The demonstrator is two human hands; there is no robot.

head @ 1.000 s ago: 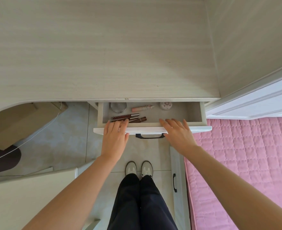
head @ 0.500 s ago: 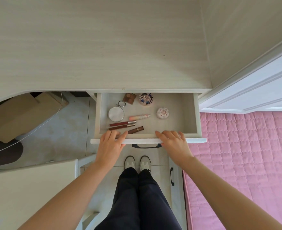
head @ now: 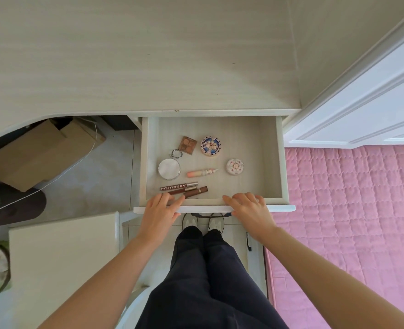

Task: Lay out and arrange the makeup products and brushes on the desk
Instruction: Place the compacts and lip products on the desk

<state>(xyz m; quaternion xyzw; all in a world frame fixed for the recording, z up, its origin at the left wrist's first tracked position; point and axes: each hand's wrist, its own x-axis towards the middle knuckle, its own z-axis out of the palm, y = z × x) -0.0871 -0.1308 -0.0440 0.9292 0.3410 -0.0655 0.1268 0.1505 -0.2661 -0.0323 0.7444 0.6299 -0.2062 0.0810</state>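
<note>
The pale wood desk (head: 125, 55) has its white drawer (head: 283, 162) pulled far out. Inside lie a brown eyeshadow palette (head: 187, 144), a blue patterned round compact (head: 211, 146), a small pink-and-white round compact (head: 235, 166), a round mirror with a ring (head: 169, 169), a peach tube (head: 202, 172), a COLORKEY tube (head: 179, 186) and a brown tube (head: 196, 191). My left hand (head: 159, 214) and my right hand (head: 252, 213) hook their fingers over the drawer's front panel. The left fingers hide the near ends of the two dark tubes.
A cardboard box (head: 41, 153) and a white cable (head: 65, 176) sit on the floor under the desk at left. A white stool (head: 60, 257) stands left of my legs. A pink quilted bed (head: 350, 222) lies at right, with a white panelled door (head: 374, 103) behind it.
Both hands have pulled the drawer further out toward me. The palette, both compacts and the whole mirror have come into sight.
</note>
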